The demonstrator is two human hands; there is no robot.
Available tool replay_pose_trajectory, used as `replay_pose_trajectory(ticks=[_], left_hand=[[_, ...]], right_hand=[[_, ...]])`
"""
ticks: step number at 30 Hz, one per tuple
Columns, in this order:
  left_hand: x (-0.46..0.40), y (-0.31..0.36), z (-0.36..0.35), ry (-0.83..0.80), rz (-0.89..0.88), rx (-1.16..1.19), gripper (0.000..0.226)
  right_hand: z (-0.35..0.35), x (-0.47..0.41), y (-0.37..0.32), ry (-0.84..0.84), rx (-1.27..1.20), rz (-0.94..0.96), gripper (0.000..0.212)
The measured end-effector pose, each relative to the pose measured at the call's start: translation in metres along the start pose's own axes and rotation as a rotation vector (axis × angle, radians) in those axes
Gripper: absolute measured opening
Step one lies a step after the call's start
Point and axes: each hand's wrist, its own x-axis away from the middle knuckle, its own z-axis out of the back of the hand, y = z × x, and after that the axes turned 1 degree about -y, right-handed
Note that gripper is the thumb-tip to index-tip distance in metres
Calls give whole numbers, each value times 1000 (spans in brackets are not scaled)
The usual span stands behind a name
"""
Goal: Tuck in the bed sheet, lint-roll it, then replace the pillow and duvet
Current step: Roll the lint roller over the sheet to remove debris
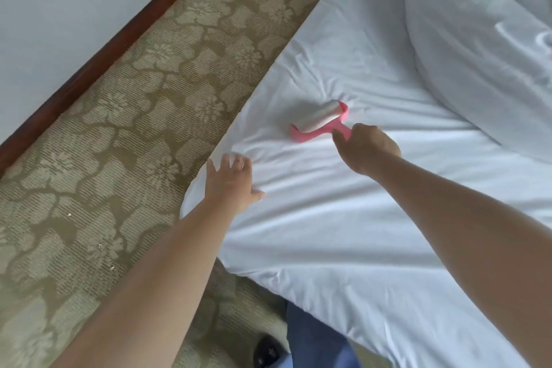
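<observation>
Carpet (125,134) with a leaf pattern fills the left side, running as a long strip between the bed and a wall (44,9) with a dark wood baseboard (98,51). Closest to the camera, a blue trouser leg (313,340) and a dark shoe (267,349) stand on the carpet right at the bed's near corner. White bed sheet (343,233) covers the bed, with soft wrinkles near the corner, and its left edge runs straight away toward the far wall.

Both arms reach out over the sheet. The left hand (231,181) lies flat near the bed's left edge, fingers spread and straight, pressing on the sheet. A little farther in, the right hand (367,148) curls around the pink handle of the lint roller (318,121).

The roller's white drum rests on the sheet, just past the right hand. Its long side runs from lower left to upper right, and the handle points back toward the person.

Farther away on the right, a puffy white duvet (478,54) is piled up on the bed. Smooth sheet lies between it and the left edge.
</observation>
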Motion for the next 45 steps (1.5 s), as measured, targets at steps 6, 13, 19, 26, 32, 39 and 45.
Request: replay_pose_trajectory(ticks=[6, 13, 19, 26, 32, 39, 45], left_hand=[[43, 1, -21, -56, -24, -24, 85], [59, 5, -30, -43, -60, -12, 69], [52, -3, -28, 10, -65, 13, 68], [33, -9, -28, 45, -66, 77, 77], [23, -13, -29, 58, -63, 109, 74], [30, -10, -21, -2, -60, 64, 76], [53, -3, -25, -32, -69, 46, 76]], right_hand=[[-17, 55, 19, -104, 60, 35, 43], [-24, 84, 51, -169, 108, 17, 46], [-30, 66, 24, -128, 110, 44, 54], [-32, 22, -2, -98, 48, 78, 56], [-29, -5, -23, -80, 24, 131, 55], [-30, 7, -6, -81, 30, 137, 53], [-22, 44, 21, -103, 90, 109, 48]])
